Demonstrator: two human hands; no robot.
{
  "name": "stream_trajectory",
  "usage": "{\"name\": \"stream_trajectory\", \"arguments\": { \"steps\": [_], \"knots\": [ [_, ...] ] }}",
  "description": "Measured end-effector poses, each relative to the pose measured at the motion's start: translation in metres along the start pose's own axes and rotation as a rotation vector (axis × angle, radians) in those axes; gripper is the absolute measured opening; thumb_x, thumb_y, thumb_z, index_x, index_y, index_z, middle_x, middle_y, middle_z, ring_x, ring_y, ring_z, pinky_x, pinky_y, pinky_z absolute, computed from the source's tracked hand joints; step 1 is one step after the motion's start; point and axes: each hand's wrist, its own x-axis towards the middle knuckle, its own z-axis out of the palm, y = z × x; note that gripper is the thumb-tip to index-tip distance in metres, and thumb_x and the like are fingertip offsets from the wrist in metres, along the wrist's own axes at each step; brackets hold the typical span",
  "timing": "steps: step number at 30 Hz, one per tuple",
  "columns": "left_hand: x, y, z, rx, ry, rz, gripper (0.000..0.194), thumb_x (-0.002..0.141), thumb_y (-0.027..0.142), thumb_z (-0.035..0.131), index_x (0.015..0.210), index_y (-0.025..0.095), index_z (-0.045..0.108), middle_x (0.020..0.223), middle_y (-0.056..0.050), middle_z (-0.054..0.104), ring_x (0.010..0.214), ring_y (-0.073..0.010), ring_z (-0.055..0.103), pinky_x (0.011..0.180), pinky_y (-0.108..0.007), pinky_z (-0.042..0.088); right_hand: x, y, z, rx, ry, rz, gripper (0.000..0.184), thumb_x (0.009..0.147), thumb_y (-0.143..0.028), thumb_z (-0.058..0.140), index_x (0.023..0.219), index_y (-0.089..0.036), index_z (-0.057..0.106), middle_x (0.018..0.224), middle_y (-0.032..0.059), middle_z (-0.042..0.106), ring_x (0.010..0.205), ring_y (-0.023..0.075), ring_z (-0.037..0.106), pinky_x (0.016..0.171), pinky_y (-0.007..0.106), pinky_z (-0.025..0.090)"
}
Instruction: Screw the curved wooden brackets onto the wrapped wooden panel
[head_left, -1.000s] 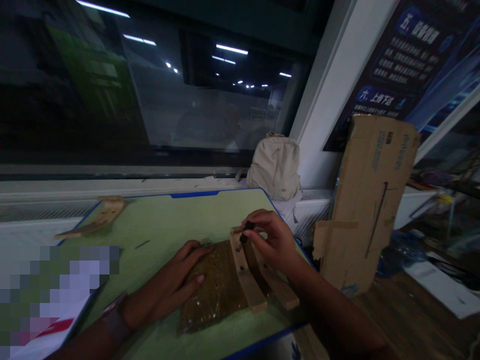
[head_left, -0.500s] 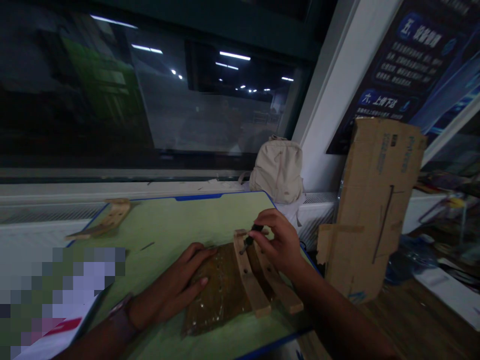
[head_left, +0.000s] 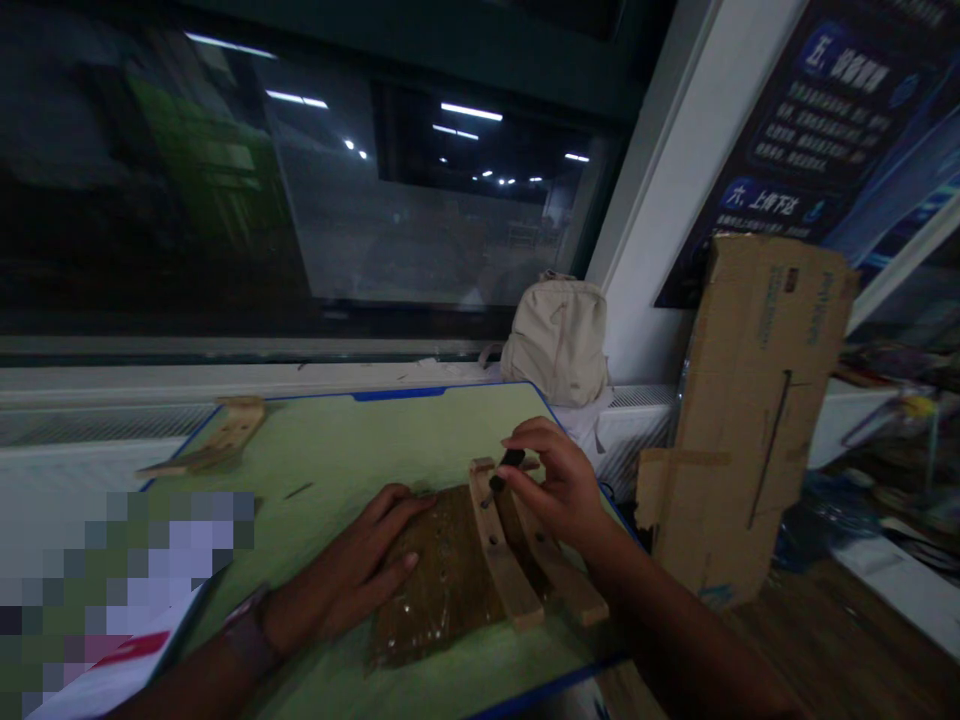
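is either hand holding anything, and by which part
The right hand pinches a small tool by its dark handle; the left hand rests on the brown slab, grasping nothing.

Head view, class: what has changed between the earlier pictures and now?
The whole scene sits slightly further right in the picture, so the camera shifted. The dark-handled tool seems to lean slightly more to the right. The hands took hold of and let go of nothing: the right hand still grips the tool, the left hand still rests on the brown panel.

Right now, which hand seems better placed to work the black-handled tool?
Probably the right hand: it pinches the black-handled tool over a curved wooden piece; the left hand rests on the brown wrapped slab.
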Motion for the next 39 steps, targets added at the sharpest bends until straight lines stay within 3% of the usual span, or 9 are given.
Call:
{"name": "stream_trajectory", "arguments": {
  "steps": [5, 8, 15, 22, 25, 29, 31, 36, 39],
  "knots": [
    [0.0, 0.0, 0.0, 0.013, -0.004, 0.0, 0.046, 0.103, 0.033, 0.04, 0.149, 0.03, 0.03, 0.137, -0.01, 0.04, 0.125, -0.0266, 0.048, 0.107, -0.047, 0.045, 0.002, -0.005, -0.004, 0.09, -0.177, 0.038, 0.031, 0.089, -0.018, 0.066, 0.119, -0.025, 0.066, 0.113, 0.0092, 0.071, 0.108, 0.0207, 0.067, 0.094, 0.039, 0.054],
    [0.001, 0.002, -0.001, 0.013, 0.003, 0.01, 0.049, 0.103, 0.032, 0.04, 0.151, 0.03, 0.028, 0.135, -0.01, 0.042, 0.124, -0.0266, 0.049, 0.107, -0.047, 0.046, -0.002, -0.008, 0.0, 0.142, -0.275, 0.065, 0.031, 0.094, -0.016, 0.059, 0.122, -0.027, 0.063, 0.11, 0.0066, 0.075, 0.106, 0.0179, 0.07, 0.098, 0.038, 0.054],
    [0.001, 0.002, -0.001, 0.018, 0.012, 0.011, 0.048, 0.103, 0.032, 0.041, 0.15, 0.028, 0.032, 0.136, -0.011, 0.044, 0.123, -0.0263, 0.051, 0.106, -0.045, 0.048, 0.001, -0.004, -0.003, -0.247, -0.097, -0.081, 0.02, 0.088, -0.02, 0.068, 0.107, -0.023, 0.064, 0.084, 0.0048, 0.068, 0.077, 0.0187, 0.065, 0.07, 0.034, 0.055],
    [0.001, 0.002, -0.001, 0.042, 0.028, 0.02, 0.051, 0.102, 0.033, 0.042, 0.152, 0.027, 0.031, 0.135, -0.012, 0.046, 0.123, -0.0275, 0.052, 0.105, -0.046, 0.049, 0.003, -0.014, -0.008, -0.001, -0.284, -0.027, 0.036, 0.096, -0.016, 0.053, 0.129, -0.025, 0.061, 0.117, 0.0097, 0.072, 0.111, 0.0192, 0.067, 0.095, 0.038, 0.055],
    [0.001, 0.003, -0.002, 0.04, 0.02, 0.022, 0.051, 0.102, 0.034, 0.041, 0.152, 0.027, 0.031, 0.134, -0.012, 0.046, 0.122, -0.0275, 0.052, 0.105, -0.046, 0.049, 0.001, -0.012, -0.003, 0.028, -0.265, -0.016, 0.035, 0.095, -0.013, 0.055, 0.126, -0.027, 0.061, 0.103, 0.0066, 0.075, 0.098, 0.0169, 0.071, 0.088, 0.034, 0.057],
    [0.001, 0.001, -0.001, 0.035, 0.016, 0.006, 0.047, 0.103, 0.033, 0.04, 0.149, 0.027, 0.033, 0.137, -0.011, 0.044, 0.125, -0.027, 0.051, 0.107, -0.045, 0.048, 0.0, -0.003, -0.003, -0.168, -0.09, -0.048, 0.023, 0.09, -0.021, 0.066, 0.113, -0.025, 0.064, 0.085, 0.0046, 0.069, 0.077, 0.0172, 0.067, 0.067, 0.029, 0.056],
    [0.001, 0.001, 0.0, 0.037, 0.022, 0.007, 0.045, 0.103, 0.033, 0.041, 0.147, 0.027, 0.035, 0.139, -0.012, 0.042, 0.127, -0.0268, 0.05, 0.107, -0.045, 0.047, 0.0, 0.0, -0.005, -0.246, -0.086, -0.066, 0.022, 0.09, -0.028, 0.068, 0.112, -0.024, 0.065, 0.083, 0.0045, 0.068, 0.075, 0.0179, 0.065, 0.065, 0.03, 0.055],
    [0.0, 0.002, 0.0, 0.04, 0.005, 0.003, 0.046, 0.103, 0.033, 0.04, 0.148, 0.027, 0.033, 0.139, -0.012, 0.041, 0.126, -0.0266, 0.05, 0.108, -0.045, 0.047, 0.002, -0.008, -0.005, -0.196, -0.247, -0.088, 0.042, 0.099, -0.023, 0.049, 0.14, -0.026, 0.051, 0.113, 0.0103, 0.073, 0.103, 0.0218, 0.068, 0.093, 0.043, 0.055],
    [0.0, 0.002, -0.001, 0.046, 0.005, -0.012, 0.048, 0.103, 0.033, 0.041, 0.149, 0.026, 0.033, 0.138, -0.013, 0.043, 0.126, -0.0276, 0.05, 0.108, -0.046, 0.046, 0.001, -0.012, -0.002, -0.082, -0.289, -0.068, 0.044, 0.098, -0.012, 0.046, 0.138, -0.028, 0.052, 0.11, 0.0073, 0.074, 0.104, 0.0177, 0.069, 0.095, 0.038, 0.055]
  ]
}}
